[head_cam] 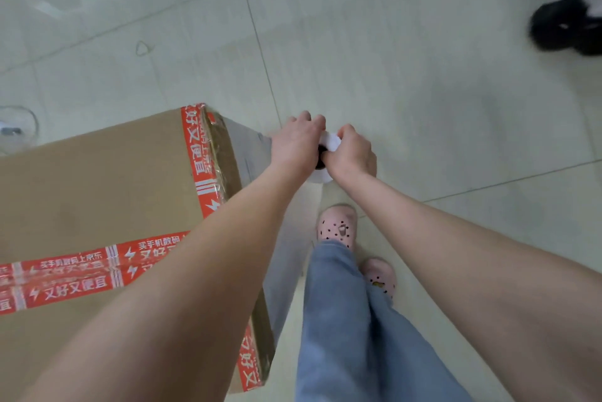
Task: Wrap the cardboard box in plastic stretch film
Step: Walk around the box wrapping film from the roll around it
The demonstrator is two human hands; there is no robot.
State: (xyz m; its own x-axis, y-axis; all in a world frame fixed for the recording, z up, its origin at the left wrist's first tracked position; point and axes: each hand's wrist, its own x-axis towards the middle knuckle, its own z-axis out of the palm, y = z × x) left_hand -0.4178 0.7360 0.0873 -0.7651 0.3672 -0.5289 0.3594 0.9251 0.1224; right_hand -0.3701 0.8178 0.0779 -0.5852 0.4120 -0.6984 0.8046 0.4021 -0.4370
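Observation:
A tall brown cardboard box point(97, 180) with red printed tape stands on the floor at my lower left. A white stretch film roll point(329, 141) is upright just past the box's far right corner. My left hand point(294, 144) grips the roll's top from the left and my right hand point(353, 152) from the right. A sheet of clear film point(250, 147) runs from the roll onto the box's right side. The lower part of the roll is hidden behind my arms.
Pale tiled floor point(423, 92) spreads all around. My own feet in pink clogs point(337, 227) stand right of the box. Another person's black shoe point(566, 27) is at the upper right. A clear plastic scrap point(16, 128) lies at the left edge.

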